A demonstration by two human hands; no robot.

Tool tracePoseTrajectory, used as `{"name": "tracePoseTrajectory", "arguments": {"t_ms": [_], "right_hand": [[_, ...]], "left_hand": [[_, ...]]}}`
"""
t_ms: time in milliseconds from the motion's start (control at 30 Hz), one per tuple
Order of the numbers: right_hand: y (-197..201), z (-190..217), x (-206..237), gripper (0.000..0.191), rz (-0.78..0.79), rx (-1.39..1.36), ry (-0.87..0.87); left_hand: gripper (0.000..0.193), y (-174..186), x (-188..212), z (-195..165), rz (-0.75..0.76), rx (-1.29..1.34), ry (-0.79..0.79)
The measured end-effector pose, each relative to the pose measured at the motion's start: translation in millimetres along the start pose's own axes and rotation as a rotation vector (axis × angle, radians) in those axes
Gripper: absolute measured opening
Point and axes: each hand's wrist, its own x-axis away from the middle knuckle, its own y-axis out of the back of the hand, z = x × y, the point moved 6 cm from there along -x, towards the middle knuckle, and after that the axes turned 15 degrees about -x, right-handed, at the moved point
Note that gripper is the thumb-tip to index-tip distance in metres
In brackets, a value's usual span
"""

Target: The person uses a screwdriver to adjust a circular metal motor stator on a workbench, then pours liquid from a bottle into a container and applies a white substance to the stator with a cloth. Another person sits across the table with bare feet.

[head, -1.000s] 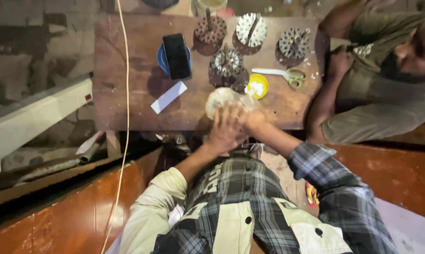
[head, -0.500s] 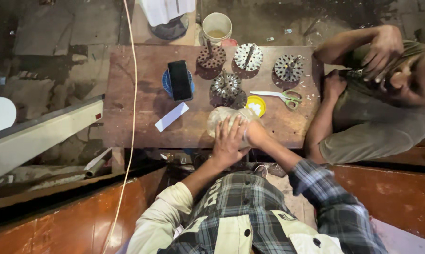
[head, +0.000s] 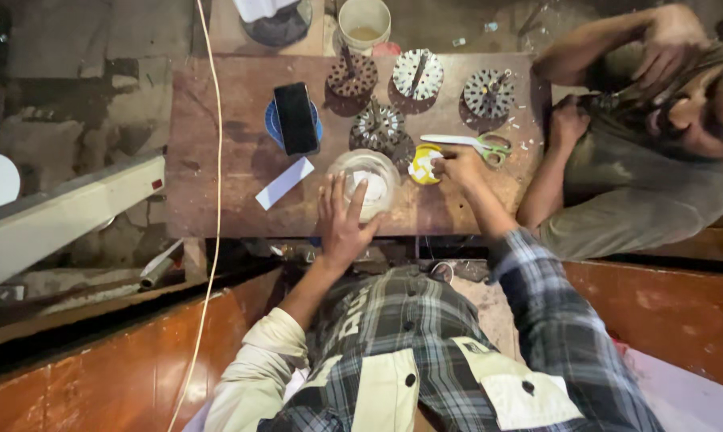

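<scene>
A round clear container (head: 364, 182) with white contents stands near the front edge of a wooden table (head: 217, 200). My left hand (head: 341, 220) rests on its near side, fingers spread over it. My right hand (head: 457, 164) has reached to the right and pinches a small yellow-and-white roll of tape (head: 423, 163). Beyond the roll lie green-handled scissors (head: 472, 144).
Several round metal toothed parts (head: 377, 128) stand at the back of the table. A black phone (head: 296, 118) lies on a blue disc, a white strip (head: 284, 182) beside it. Another person (head: 649, 152) sits at the right. A white cord (head: 216, 200) hangs along the left.
Both hands were together on the round container. My right hand has since left it and moved right to the yellow roll; the left hand stays on the container.
</scene>
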Motion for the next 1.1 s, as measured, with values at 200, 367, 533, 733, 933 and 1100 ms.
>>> {"name": "tracePoseTrajectory", "arguments": {"t_ms": [200, 367, 533, 733, 933, 1100], "right_hand": [[-18.3, 3.0, -3.4, 0.024, -0.086, 0.464, 0.23], [-25.0, 20.7, 7.1, 0.024, -0.15, 0.666, 0.394], [-59.0, 75.3, 15.2, 0.022, -0.136, 0.442, 0.76], [-140.4, 155.0, -37.0, 0.037, 0.04, 0.324, 0.878], [-223.8, 186.5, -110.2, 0.05, 0.075, 0.317, 0.982], [-239.2, 168.0, -141.5, 0.017, 0.052, 0.323, 0.679]], "left_hand": [[0.025, 25.9, 21.8, 47.5, -0.032, 0.127, 0.218], [0.023, 67.7, 45.2, 111.4, -0.177, -0.079, 0.268], [0.032, 77.0, 30.9, 164.8, -0.128, -0.156, 0.371], [0.085, 85.2, 31.0, 147.2, -0.21, -0.295, 0.348], [0.071, 87.6, 96.5, 113.9, -0.11, -0.233, 0.374], [0.054, 93.6, 158.7, 113.7, -0.007, -0.217, 0.543]]}}
